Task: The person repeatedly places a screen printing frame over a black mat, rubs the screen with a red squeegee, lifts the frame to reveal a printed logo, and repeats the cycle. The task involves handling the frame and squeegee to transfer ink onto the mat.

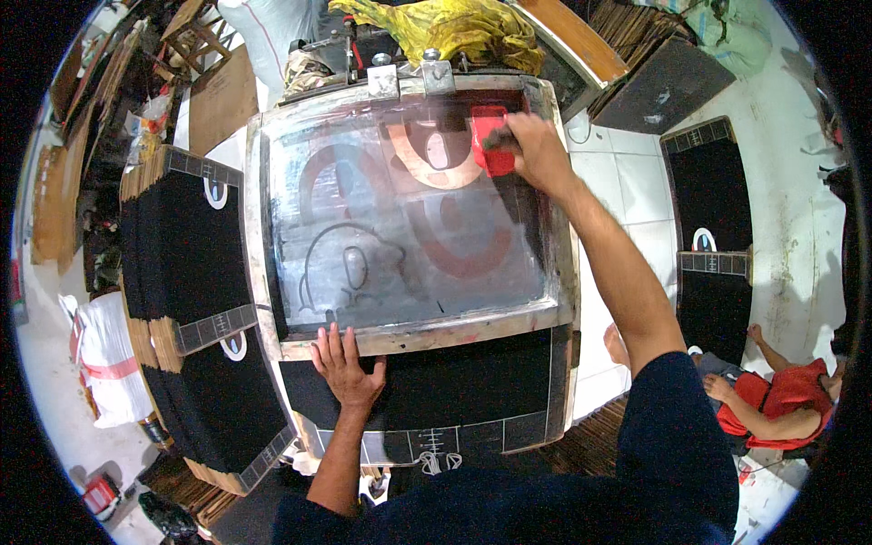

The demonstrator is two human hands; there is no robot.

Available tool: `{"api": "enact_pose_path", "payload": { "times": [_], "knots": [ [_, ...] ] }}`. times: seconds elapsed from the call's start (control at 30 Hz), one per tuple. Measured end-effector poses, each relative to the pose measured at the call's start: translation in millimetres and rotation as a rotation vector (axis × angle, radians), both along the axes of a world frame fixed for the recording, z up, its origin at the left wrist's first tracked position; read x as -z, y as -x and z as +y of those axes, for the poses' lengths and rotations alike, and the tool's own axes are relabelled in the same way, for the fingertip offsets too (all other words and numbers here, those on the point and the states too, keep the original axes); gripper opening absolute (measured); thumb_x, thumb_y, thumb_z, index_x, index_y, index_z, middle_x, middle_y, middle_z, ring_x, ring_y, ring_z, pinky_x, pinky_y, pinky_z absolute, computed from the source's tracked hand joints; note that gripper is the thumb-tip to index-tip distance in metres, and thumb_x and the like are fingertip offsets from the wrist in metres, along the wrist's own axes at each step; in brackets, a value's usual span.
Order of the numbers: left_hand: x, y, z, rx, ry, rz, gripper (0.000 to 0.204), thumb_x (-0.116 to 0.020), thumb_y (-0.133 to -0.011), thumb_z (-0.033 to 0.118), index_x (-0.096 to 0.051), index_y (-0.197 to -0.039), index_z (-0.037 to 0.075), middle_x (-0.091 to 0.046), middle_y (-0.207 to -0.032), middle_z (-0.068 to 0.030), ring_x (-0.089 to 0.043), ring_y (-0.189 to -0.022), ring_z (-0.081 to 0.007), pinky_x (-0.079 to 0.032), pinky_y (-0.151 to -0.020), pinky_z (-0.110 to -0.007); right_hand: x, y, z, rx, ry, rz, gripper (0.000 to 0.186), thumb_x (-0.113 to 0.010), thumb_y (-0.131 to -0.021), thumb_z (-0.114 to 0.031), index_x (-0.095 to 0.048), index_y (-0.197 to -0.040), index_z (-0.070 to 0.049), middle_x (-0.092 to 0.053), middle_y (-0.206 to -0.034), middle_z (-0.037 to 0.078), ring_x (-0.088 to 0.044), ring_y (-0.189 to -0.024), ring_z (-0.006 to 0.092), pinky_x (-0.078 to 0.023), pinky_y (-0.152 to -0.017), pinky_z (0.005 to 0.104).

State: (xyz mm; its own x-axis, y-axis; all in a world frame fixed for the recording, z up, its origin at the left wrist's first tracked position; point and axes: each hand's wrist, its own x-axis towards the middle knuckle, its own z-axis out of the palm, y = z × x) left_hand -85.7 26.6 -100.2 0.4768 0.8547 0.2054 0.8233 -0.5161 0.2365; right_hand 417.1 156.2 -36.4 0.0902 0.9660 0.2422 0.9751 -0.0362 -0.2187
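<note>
A wooden-framed printing screen [418, 218] lies before me, its mesh marked with curved letter-like shapes and a rounded cartoon outline. At its far right, my right hand [538, 153] is closed around a red flat tool with a dark grip [490, 156]; I cannot make out its exact kind. The tool is over the mesh, beside an orange-brown curved shape. My left hand [348, 371] lies on the near edge of the frame, fingers spread, holding nothing. Under the screen's near side, a black sheet [436, 381] with a grey patterned border shows.
Metal hinge clamps [438, 78] join the frame's far edge. Stacks of black printed sheets [191, 245] stand left; more black sheets [713, 186] lie on the right. A yellow cloth [445, 32] is heaped behind. Another person in red [790, 400] sits at the lower right.
</note>
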Motion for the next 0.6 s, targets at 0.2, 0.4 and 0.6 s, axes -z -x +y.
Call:
{"api": "enact_pose_path", "payload": {
  "times": [0.2, 0.4, 0.6],
  "knots": [
    [-1.7, 0.1, -0.7, -0.006, 0.011, -0.005, 0.083, -0.079, -0.079, 0.038, -0.046, -0.150, 0.009, -0.040, -0.159, -0.0175, -0.029, -0.152, -0.0397, -0.015, -0.124, -0.059, -1.1, -18.5, 44.0, 0.047, -0.035, -0.065, 0.026, -0.071, -0.080, -0.008, -0.065, -0.105, -0.006, -0.070, -0.102, 0.016, -0.068, -0.101, 0.0375, -0.053, -0.087, 0.0504],
    [-4.8, -0.8, -1.8, -0.008, 0.028, 0.000, 0.082, -0.079, -0.079, 0.035, -0.047, -0.149, 0.009, -0.040, -0.159, -0.0176, -0.030, -0.152, -0.0395, -0.017, -0.123, -0.061, 15.7, -11.3, 31.7, 0.053, -0.088, -0.102, 0.031, -0.068, -0.078, -0.004, -0.063, -0.109, -0.005, -0.068, -0.105, 0.018, -0.065, -0.101, 0.0398, -0.054, -0.086, 0.0517],
    [-9.1, -5.0, 0.5, -0.011, -0.019, -0.067, 0.076, -0.079, -0.076, 0.030, -0.051, -0.143, 0.008, -0.046, -0.151, -0.0164, -0.035, -0.147, -0.0390, -0.019, -0.122, -0.062, 12.7, 24.4, -41.1, 0.050, -0.051, -0.048, 0.037, -0.068, -0.070, 0.004, -0.058, -0.104, -0.007, -0.061, -0.102, 0.012, -0.059, -0.097, 0.0362, -0.048, -0.080, 0.0494]
  ]
}}
